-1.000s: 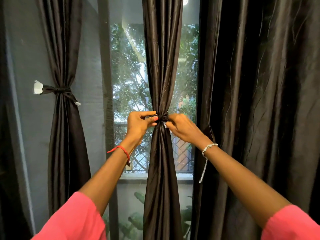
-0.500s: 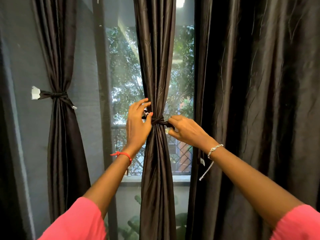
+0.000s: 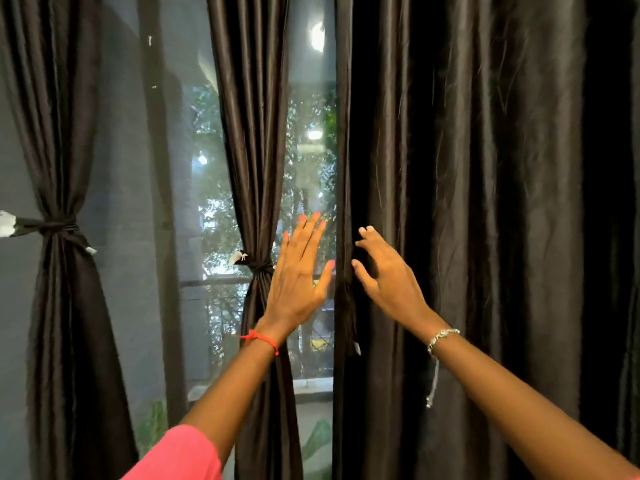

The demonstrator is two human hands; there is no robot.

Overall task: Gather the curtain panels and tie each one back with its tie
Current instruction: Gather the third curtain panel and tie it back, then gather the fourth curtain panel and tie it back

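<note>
A tall glass window [image 3: 207, 202] stands behind everything. Leftmost hangs the left dark satin curtain panel [image 3: 65, 306], a dark fabric tie [image 3: 57, 226] around its middle. Right of the dark vertical window post [image 3: 159, 202] hangs the middle dark satin curtain panel [image 3: 252, 133], a second dark fabric tie [image 3: 259, 265] around it. Rightmost hangs the wide loose dark satin curtain panel [image 3: 485, 202]. The left hand [image 3: 298, 282] is before the gap between the latter two; the right hand [image 3: 388, 275] is just beside it, at the loose panel's inner edge.

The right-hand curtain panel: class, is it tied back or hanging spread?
Hanging spread. The right-hand curtain panel falls in loose folds, nothing cinching it; the middle panel is bound by its tie.
</note>
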